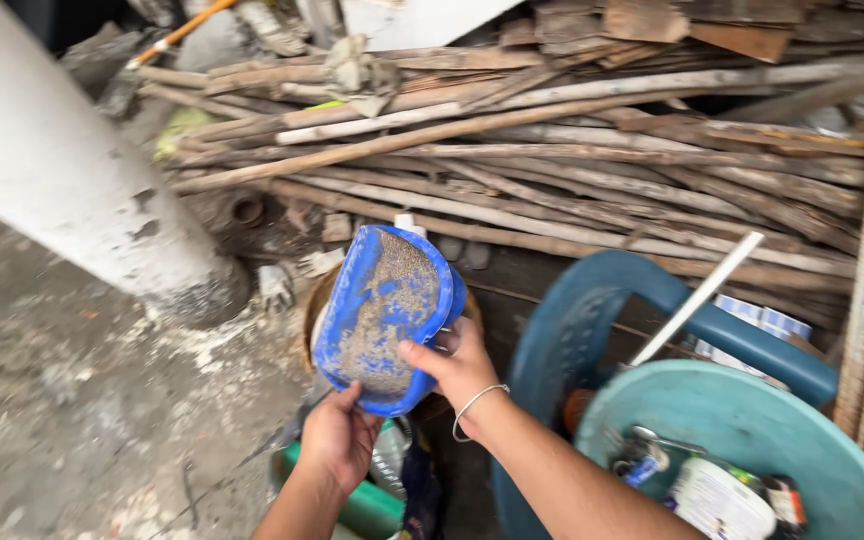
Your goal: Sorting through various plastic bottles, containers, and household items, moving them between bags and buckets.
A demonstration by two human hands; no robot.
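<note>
A blue plastic scoop-like container (384,312), dusted inside with grey sand or cement, is held tilted in front of me. My left hand (337,437) grips its lower edge from below. My right hand (457,368), with a thin bangle on the wrist, holds its right side, thumb on the rim. Under the container a round brown basket or sieve rim (310,312) shows, mostly hidden.
A pile of long wooden poles (552,170) lies across the back. A thick white concrete post (62,170) leans at left. A teal plastic chair (602,300) and a teal basin (752,440) with cans stand at right. Green bucket (362,505) below.
</note>
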